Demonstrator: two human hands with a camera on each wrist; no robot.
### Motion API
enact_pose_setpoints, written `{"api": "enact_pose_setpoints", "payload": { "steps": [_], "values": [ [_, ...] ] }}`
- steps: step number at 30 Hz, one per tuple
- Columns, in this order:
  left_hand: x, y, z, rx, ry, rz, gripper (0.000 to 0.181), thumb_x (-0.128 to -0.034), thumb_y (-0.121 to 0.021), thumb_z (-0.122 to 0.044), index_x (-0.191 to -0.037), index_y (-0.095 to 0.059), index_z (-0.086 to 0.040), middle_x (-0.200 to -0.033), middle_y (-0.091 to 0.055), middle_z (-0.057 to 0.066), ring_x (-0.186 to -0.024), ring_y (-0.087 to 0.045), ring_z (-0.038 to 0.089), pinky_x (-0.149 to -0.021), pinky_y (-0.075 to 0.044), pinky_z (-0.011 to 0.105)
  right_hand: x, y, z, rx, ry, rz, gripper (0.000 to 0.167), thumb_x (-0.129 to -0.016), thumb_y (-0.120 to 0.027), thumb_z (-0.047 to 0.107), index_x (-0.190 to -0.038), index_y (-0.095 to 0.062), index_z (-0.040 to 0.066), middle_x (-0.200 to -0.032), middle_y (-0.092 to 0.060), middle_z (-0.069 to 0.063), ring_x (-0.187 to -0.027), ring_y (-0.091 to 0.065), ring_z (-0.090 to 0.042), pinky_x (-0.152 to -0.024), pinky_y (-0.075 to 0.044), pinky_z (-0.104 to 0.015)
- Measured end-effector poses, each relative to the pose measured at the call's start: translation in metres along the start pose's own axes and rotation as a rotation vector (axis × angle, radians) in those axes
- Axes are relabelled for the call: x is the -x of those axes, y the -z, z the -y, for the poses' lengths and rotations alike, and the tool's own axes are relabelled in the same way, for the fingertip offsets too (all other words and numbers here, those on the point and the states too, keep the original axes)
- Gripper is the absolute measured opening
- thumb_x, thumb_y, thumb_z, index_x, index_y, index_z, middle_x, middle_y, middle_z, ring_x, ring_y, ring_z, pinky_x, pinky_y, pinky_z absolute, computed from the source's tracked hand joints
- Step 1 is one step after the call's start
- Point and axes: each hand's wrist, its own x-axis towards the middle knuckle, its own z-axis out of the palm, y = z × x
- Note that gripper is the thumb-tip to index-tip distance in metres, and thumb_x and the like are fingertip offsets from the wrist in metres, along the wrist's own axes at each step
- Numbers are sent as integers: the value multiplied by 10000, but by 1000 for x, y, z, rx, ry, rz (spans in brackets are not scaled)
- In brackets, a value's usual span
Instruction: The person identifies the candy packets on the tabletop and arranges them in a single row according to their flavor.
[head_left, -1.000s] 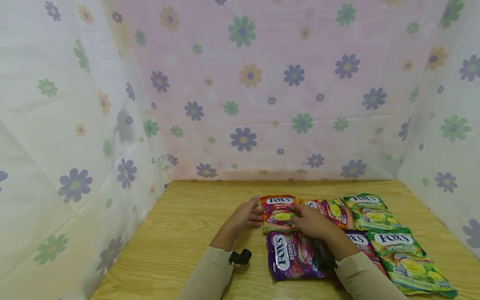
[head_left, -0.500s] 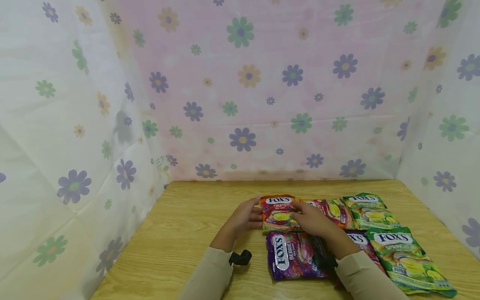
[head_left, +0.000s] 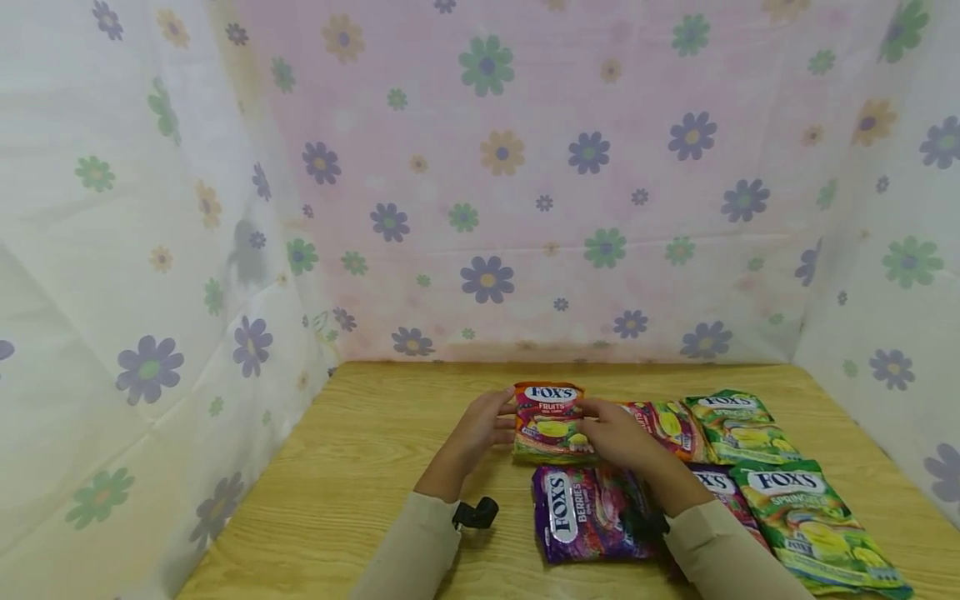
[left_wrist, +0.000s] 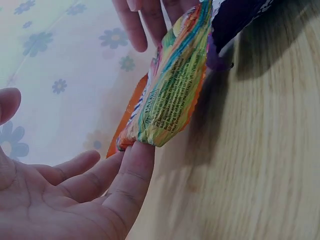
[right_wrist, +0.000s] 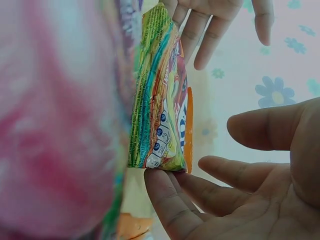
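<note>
Head view: orange Fruits bag [head_left: 550, 421] between left hand [head_left: 478, 429] and right hand [head_left: 618, 435], on or just above table [head_left: 390, 433], behind purple Berries bag [head_left: 585, 517], beside second orange bag [head_left: 671, 429]. Left wrist view: spread, touching Fruits bag's side edge with extended fingers [left_wrist: 142, 160]. Right wrist view: likewise spread, with fingertips at opposite edge, thumb [right_wrist: 270, 131] apart.

Wood-grain counter [head_left: 360, 467] carrying two purple Fox's Berries bags [head_left: 592, 512], two green Fox's bags [head_left: 817, 525] and an orange Fox's bag [head_left: 669, 427]; whether the leftmost Fox's Fruits bag [head_left: 550, 427] touches it is unclear
</note>
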Motion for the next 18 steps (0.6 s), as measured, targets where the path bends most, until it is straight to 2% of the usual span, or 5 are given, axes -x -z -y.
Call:
{"api": "enact_pose_setpoints", "payload": {
  "steps": [6, 11, 18],
  "values": [
    [0, 6, -7, -18, -25, -20, 730, -1060, -485, -539, -1488, -419, 49, -1446, -536, 271, -1217, -634, 384, -979, -588, 463, -5, -1, 9, -37, 33, -2, 526, -1064, -546, 230, -1548, -452, 45, -1512, -531, -221, -1265, -618, -371, -1034, -526, -570],
    [2, 12, -13, -47, -25, -38, 725, -1058, -488, -538, -1490, -425, 40, -1458, -535, 264, -1230, -632, 378, -995, -580, 468, -9, -5, 15, -97, 53, 6, 527, -1067, -550, 211, -1553, -441, 38, -1546, -495, -218, -1326, -572, -414, -1048, -522, -563],
    [12, 32, -18, -112, -37, -101, 782, -1029, -504, -604, -1491, -444, 24, -1446, -564, 224, -1228, -624, 362, -985, -582, 458, -18, -23, 33, -104, 39, 11, 536, -1050, -578, 222, -1550, -461, 68, -1547, -502, -191, -1391, -509, -436, -1074, -495, -577]
  ]
}}
